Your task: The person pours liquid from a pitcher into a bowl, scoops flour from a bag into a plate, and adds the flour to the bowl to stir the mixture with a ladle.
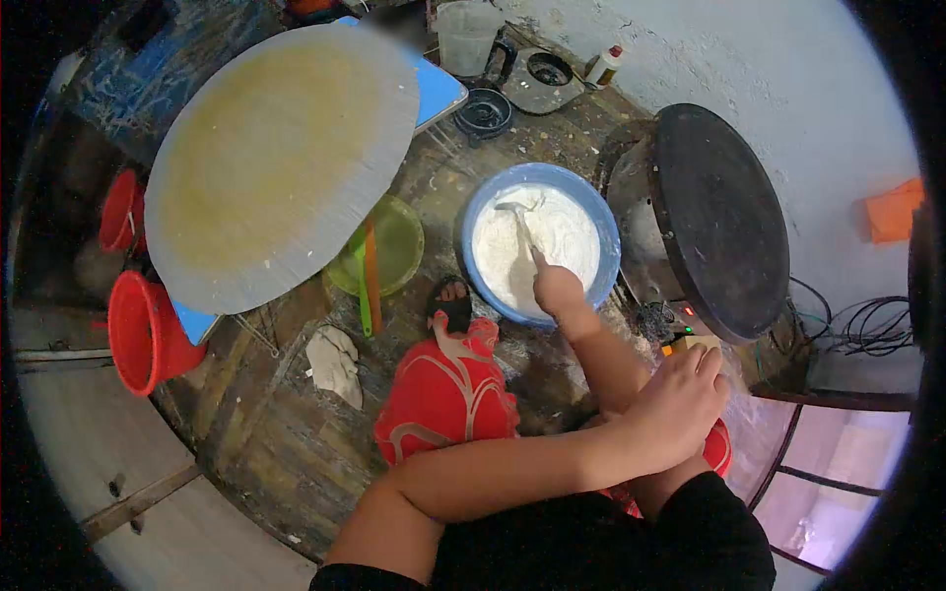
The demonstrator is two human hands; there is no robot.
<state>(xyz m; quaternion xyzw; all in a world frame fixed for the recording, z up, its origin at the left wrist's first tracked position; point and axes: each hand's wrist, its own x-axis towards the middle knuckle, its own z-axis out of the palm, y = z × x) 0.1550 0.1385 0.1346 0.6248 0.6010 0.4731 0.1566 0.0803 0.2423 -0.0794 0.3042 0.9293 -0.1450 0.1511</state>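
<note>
My right hand (pixel 557 291) is closed around the handle of a metal ladle (pixel 527 231), whose head lies in a white, flour-like mass (pixel 567 229). That mass fills much of a blue basin (pixel 468 231) on the floor. My left arm crosses over my right arm, and my left hand (pixel 680 404) is at the right with its fingers bent and pressed together; what they hold, if anything, is hidden.
A large round grey board (pixel 281 163) stands left, beside red buckets (pixel 133 335). Nearby are a green bowl (pixel 399 246) with utensils and a cloth (pixel 335 366). A drum-like appliance with a black lid (pixel 724 217) stands right, near cables (pixel 872 325).
</note>
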